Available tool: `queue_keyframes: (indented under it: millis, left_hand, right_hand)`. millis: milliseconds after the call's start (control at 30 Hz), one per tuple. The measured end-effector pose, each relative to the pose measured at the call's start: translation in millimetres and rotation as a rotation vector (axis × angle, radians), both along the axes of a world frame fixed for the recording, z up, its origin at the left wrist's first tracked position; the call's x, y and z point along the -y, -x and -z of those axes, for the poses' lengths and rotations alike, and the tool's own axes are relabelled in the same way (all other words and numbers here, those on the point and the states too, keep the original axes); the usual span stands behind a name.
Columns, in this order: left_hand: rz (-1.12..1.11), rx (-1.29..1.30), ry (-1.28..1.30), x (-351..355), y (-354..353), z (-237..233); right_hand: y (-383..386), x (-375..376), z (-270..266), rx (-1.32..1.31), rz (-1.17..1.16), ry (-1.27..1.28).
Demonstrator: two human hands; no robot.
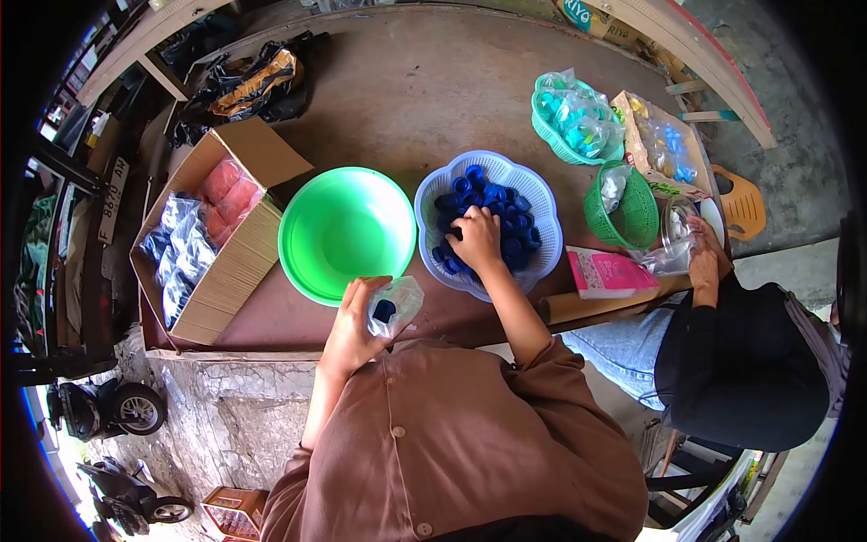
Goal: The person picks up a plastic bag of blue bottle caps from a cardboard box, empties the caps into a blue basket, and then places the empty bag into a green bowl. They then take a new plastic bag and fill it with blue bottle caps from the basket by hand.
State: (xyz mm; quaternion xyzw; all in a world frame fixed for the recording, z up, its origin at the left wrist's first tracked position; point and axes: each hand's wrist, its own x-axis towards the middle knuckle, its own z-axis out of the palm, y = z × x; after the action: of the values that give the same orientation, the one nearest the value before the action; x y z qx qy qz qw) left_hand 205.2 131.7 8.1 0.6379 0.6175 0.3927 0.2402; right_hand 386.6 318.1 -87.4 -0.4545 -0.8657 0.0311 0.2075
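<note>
My left hand grips a clear plastic bag by its side, near the front of the table. A dark blue plastic cap shows inside the bag. In the lilac basket, my right hand reaches down with curled fingers among many dark blue plastic caps. Its fingertips close on a cap, partly hidden by the hand. Between the cardboard box and the basket stands a bright green basin, its inside bare.
At left, a cardboard box holds bags of blue and red-orange pieces. Right are a teal basket, a green basket, a carton and a pink packet. Beside me, a co-worker's hands handle a clear bag.
</note>
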Motion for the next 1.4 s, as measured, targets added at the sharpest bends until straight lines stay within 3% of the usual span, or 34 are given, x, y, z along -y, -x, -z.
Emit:
queue_keyframes:
  millis: [100, 167, 233, 267, 300, 400, 533, 567, 633, 700, 767, 833, 900, 967, 1167, 1300, 1400]
  left_hand:
    - [-0.016, 0.099, 0.076, 2.0, -1.4, -4.0]
    - [-0.027, 0.071, 0.047, 2.7, -1.6, -3.8]
    - [-0.034, 0.044, 0.014, 3.3, -2.3, -1.9]
    - [-0.039, 0.039, 0.008, 3.1, -2.8, 0.8]
    - [-0.043, 0.034, 0.000, 2.5, -3.2, 2.8]
    - [-0.037, 0.045, 0.014, 0.5, -3.9, 5.1]
    - [-0.011, 0.138, 0.094, 1.1, -5.4, 3.8]
    - [-0.022, 0.136, 0.094, 1.7, -6.7, 3.2]
    - [-0.034, 0.134, 0.090, 2.6, -7.1, 4.6]
    - [-0.023, 0.137, 0.077, 2.7, -6.8, 10.1]
    - [-0.009, 0.123, 0.068, 1.2, -6.2, 8.2]
    - [0.002, 0.107, 0.059, 0.2, -4.2, 5.5]
    - [-0.004, 0.107, 0.086, 0.3, -2.2, 3.6]
    - [0.001, 0.085, 0.083, -0.4, -2.0, 2.2]
    - [0.032, 0.079, 0.029, -4.8, -4.0, -8.1]
    - [0.017, 0.058, 0.003, -2.5, -3.0, -3.5]
    - [-0.020, 0.106, 0.032, -0.1, -2.9, -0.5]
  right_hand:
    - [-2.9, -1.5, 7.0, -0.057, 0.043, 0.056]
    - [-5.1, 1.9, 18.7, -0.387, 0.134, 0.222]
    - [-13.4, 9.3, 4.8, -1.042, 0.165, 1.038]
    - [-18.3, 16.6, -6.7, -1.193, 0.307, 1.317]
    - [-22.1, 23.7, -13.1, -1.193, 0.309, 1.315]
    - [-29.6, 43.2, -32.1, -1.535, 0.099, 1.562]
    - [-18.8, 72.5, -71.5, -1.535, -0.062, 1.420]
    - [-21.9, 73.9, -65.1, -1.261, -0.247, 1.292]
    - [-7.2, 92.7, -87.9, -0.744, -0.379, 0.829]
    - [5.9, 106.7, -101.9, -0.483, -0.459, 0.469]
    - [10.2, 104.8, -108.8, -0.404, -0.443, 0.325]
    - [8.8, 80.2, -90.5, -0.621, -0.412, 0.401]
    - [1.2, 42.5, -61.9, -0.608, -0.220, 0.316]
    - [0.5, 8.7, -32.3, -0.473, 0.002, 0.168]
    - [29.1, -39.8, -1.7, 0.000, -0.006, -0.114]
    - [27.8, -45.8, 15.4, -0.094, 0.020, -0.072]
    - [15.1, -29.5, 17.9, -0.977, 0.023, 0.748]
